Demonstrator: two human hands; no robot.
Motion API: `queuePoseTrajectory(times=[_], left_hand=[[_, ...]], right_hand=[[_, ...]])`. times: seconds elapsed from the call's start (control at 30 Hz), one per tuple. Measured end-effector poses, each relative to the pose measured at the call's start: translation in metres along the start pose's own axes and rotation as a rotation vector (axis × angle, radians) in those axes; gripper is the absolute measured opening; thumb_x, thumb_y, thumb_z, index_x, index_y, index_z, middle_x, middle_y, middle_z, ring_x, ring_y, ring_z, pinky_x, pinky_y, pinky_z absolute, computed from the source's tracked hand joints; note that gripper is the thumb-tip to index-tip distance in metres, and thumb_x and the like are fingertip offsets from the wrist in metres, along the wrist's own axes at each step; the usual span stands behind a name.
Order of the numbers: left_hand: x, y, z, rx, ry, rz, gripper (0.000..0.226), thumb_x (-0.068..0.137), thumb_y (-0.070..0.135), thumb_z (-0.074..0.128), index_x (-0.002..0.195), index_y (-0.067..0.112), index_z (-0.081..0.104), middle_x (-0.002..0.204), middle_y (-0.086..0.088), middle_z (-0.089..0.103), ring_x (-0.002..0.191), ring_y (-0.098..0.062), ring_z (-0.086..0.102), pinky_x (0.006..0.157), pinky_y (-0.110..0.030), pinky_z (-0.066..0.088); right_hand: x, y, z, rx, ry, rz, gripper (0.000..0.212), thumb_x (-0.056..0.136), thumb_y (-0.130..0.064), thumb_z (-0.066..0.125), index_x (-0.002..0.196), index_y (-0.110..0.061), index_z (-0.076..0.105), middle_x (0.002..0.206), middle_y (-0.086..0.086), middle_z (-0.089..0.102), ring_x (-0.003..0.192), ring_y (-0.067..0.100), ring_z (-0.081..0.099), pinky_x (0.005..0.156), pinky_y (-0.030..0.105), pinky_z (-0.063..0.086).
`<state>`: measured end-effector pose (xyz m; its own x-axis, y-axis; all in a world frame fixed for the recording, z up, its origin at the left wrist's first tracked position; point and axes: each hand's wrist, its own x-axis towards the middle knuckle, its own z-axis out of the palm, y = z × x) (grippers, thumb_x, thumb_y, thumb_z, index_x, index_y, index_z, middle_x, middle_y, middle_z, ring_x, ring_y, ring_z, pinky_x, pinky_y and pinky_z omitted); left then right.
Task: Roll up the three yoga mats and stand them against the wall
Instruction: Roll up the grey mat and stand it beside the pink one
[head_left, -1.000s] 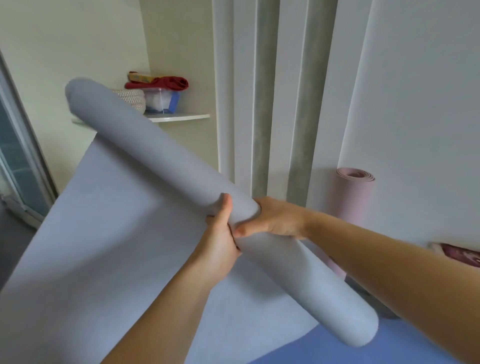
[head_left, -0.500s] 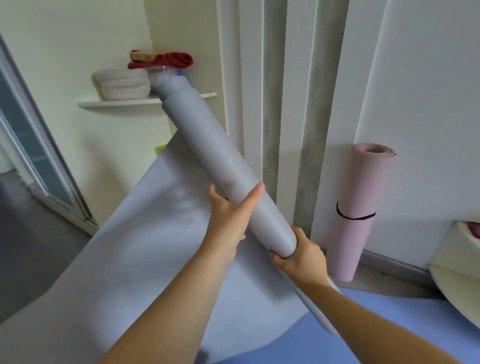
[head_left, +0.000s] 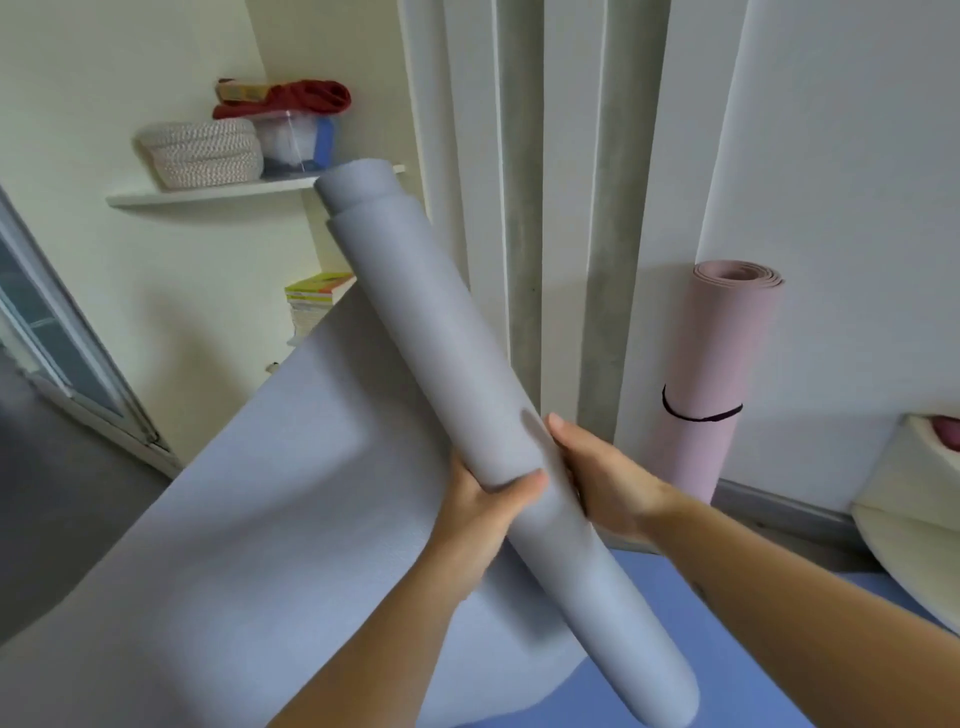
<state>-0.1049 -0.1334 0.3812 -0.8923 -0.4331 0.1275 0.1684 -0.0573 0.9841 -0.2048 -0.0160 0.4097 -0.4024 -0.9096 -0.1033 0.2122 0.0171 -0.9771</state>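
A: Where was the grey yoga mat (head_left: 441, 364)?
B: Half rolled, tilted from eleven to five o'clock; left hand (head_left: 485, 506) and right hand (head_left: 605, 480) both clasped its middle.
A: Any writing?
B: None readable. The pink yoga mat (head_left: 714, 379), black-banded, stood against the wall (head_left: 841, 182) at three o'clock, a blue mat (head_left: 675, 577) underfoot

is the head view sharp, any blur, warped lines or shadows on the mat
Head view: wide-angle bend shows in the leaning wall panels and door frame; soft overall, no glare; the grey rolled foam yoga mat casts a soft shadow on its unrolled sheet; the left hand shades the roll.
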Motion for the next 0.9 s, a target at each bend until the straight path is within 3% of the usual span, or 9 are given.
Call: queuePoseTrajectory(times=[0.13,0.2,0.3,0.37,0.47,0.57,0.63,0.83,0.9], left_hand=[[0.001,-0.039,0.018,0.046,-0.164,-0.048,0.077,0.074,0.005,0.073,0.141,0.015,0.036,0.136,-0.005,0.054,0.126,-0.018,0.052,0.102,-0.037,0.045],[0.001,-0.062,0.033,0.071,-0.233,-0.101,0.078,0.074,0.004,0.072,0.141,0.014,0.036,0.135,-0.003,0.054,0.125,-0.015,0.052,0.099,-0.031,0.047],[-0.001,-0.093,0.053,0.088,-0.284,-0.18,0.074,0.072,-0.005,0.069,0.138,0.01,0.036,0.127,0.0,0.056,0.116,-0.004,0.056,0.088,-0.02,0.049],[0.002,-0.109,0.067,0.095,-0.29,-0.211,0.072,0.069,-0.006,0.068,0.133,0.01,0.04,0.121,0.0,0.059,0.108,-0.002,0.061,0.081,-0.019,0.051],[0.011,-0.129,0.092,0.114,-0.256,-0.24,0.062,0.065,-0.002,0.071,0.121,0.016,0.051,0.115,-0.006,0.063,0.105,-0.014,0.064,0.081,-0.031,0.055],[0.019,-0.146,0.107,0.195,-0.235,-0.226,0.063,0.064,0.006,0.074,0.121,0.02,0.053,0.115,-0.007,0.063,0.109,-0.021,0.063,0.085,-0.048,0.055],[0.019,-0.149,0.111,0.238,-0.228,-0.206,0.063,0.062,0.012,0.075,0.121,0.023,0.052,0.113,-0.005,0.063,0.107,-0.022,0.063,0.083,-0.051,0.055],[0.016,-0.165,0.127,0.277,-0.254,-0.251,0.061,0.065,0.009,0.076,0.12,0.02,0.051,0.111,0.0,0.064,0.102,-0.012,0.064,0.081,-0.034,0.057],[0.014,-0.167,0.125,0.278,-0.288,-0.246,0.06,0.073,-0.003,0.072,0.125,0.016,0.049,0.112,0.008,0.064,0.105,-0.004,0.062,0.08,-0.021,0.053]], right_hand=[[-0.011,0.005,-0.022,-0.095,-0.035,0.003,0.096,0.055,-0.064,0.08,0.132,-0.018,0.048,0.127,0.008,0.061,0.117,0.024,0.059,0.094,0.036,0.052],[-0.02,0.025,-0.038,-0.167,0.007,-0.01,0.093,0.052,-0.057,0.085,0.129,-0.022,0.047,0.124,0.007,0.063,0.113,0.022,0.062,0.09,0.034,0.054],[-0.035,0.063,-0.06,-0.249,0.085,-0.058,0.071,0.06,-0.025,0.082,0.123,-0.025,0.05,0.115,0.01,0.065,0.103,0.016,0.063,0.084,0.032,0.055],[-0.043,0.086,-0.075,-0.239,0.156,-0.058,0.075,0.058,-0.015,0.084,0.124,-0.023,0.049,0.113,0.006,0.065,0.105,0.016,0.063,0.084,0.032,0.055],[-0.052,0.113,-0.104,-0.263,0.306,-0.058,0.097,0.054,-0.023,0.09,0.136,-0.017,0.038,0.123,0.003,0.061,0.116,0.021,0.058,0.091,0.043,0.053],[-0.058,0.13,-0.125,-0.294,0.354,-0.048,0.102,0.053,-0.03,0.091,0.138,-0.018,0.036,0.126,-0.001,0.059,0.118,0.019,0.057,0.093,0.049,0.051],[-0.061,0.135,-0.129,-0.311,0.385,-0.054,0.103,0.051,-0.034,0.091,0.137,-0.021,0.036,0.126,-0.003,0.059,0.118,0.018,0.057,0.092,0.048,0.051],[-0.074,0.129,-0.142,-0.348,0.388,-0.049,0.111,0.049,-0.034,0.089,0.141,-0.024,0.028,0.132,-0.006,0.053,0.121,0.008,0.053,0.09,0.03,0.051],[-0.075,0.114,-0.138,-0.337,0.376,-0.083,0.11,0.051,-0.034,0.088,0.142,-0.025,0.026,0.134,-0.005,0.051,0.122,0.01,0.052,0.092,0.032,0.05]])
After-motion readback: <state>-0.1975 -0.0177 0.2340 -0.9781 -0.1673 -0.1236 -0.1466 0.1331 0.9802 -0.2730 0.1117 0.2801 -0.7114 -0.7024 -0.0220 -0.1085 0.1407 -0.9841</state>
